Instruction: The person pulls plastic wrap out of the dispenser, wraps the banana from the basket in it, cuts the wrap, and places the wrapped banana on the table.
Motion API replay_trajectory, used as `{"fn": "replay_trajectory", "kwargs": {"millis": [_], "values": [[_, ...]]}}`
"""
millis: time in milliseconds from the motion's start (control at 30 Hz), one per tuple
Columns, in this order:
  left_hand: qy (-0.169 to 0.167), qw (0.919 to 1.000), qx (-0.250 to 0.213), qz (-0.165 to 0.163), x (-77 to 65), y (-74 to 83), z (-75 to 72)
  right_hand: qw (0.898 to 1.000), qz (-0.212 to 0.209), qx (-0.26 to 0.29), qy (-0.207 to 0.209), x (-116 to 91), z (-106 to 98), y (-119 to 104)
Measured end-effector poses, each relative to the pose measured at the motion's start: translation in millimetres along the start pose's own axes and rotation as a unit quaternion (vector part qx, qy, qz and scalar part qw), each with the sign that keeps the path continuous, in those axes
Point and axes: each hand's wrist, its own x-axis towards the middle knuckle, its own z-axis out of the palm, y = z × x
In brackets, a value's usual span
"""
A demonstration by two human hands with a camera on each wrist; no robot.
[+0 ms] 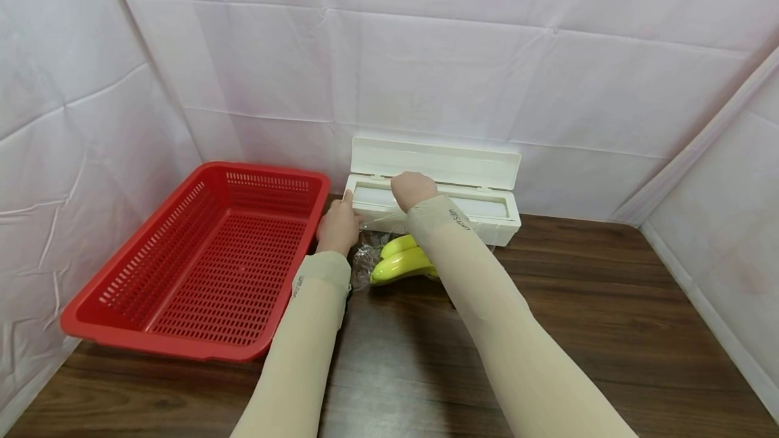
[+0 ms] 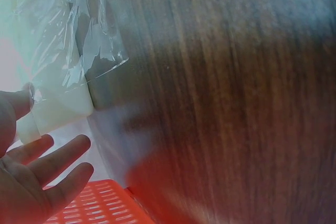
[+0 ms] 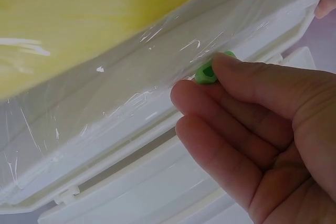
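A white cling film dispenser (image 1: 496, 232) stands at the back with its lid (image 1: 438, 159) raised. At its left end my left hand (image 1: 339, 226) holds the corner between thumb and index finger, the other fingers spread loosely. My right hand (image 1: 414, 191) is over the middle of the dispenser. It pinches a small green slide cutter (image 3: 207, 74) between thumb and fingers at the film's edge. Clear cling film (image 2: 100, 40) hangs from the dispenser's front onto the table. Yellow bananas (image 1: 402, 266) lie at the film in front of the dispenser, partly hidden by my right forearm.
A red slotted basket (image 1: 164, 342) stands left of my left arm, its right rim near that hand. The brown wooden table (image 1: 584, 316) extends to the right. White curtains (image 1: 426, 73) enclose the back and sides.
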Motion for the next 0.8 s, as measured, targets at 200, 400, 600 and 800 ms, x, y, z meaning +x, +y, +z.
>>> {"fn": "replay_trajectory", "kwargs": {"millis": [200, 400, 600, 800], "values": [[-0.001, 1.0000, -0.001, 0.001, 0.4, -0.3, 0.1, 1.000, -0.002, -0.002, 0.001, -0.9, 0.3, 1.2], [0.000, 1.0000, -0.005, -0.001, 0.4, 0.2, 0.7, 1.000, -0.002, 0.000, -0.007, -1.3, -0.1, 3.4], [0.000, 1.0000, -0.006, -0.002, -0.7, 1.1, -0.5, 1.000, -0.002, 0.006, -0.011, -2.3, -0.3, 5.4], [-0.003, 1.0000, -0.007, -0.004, -0.8, 0.4, -0.5, 1.000, -0.002, 0.008, -0.012, -3.4, -0.9, 6.5]]}}
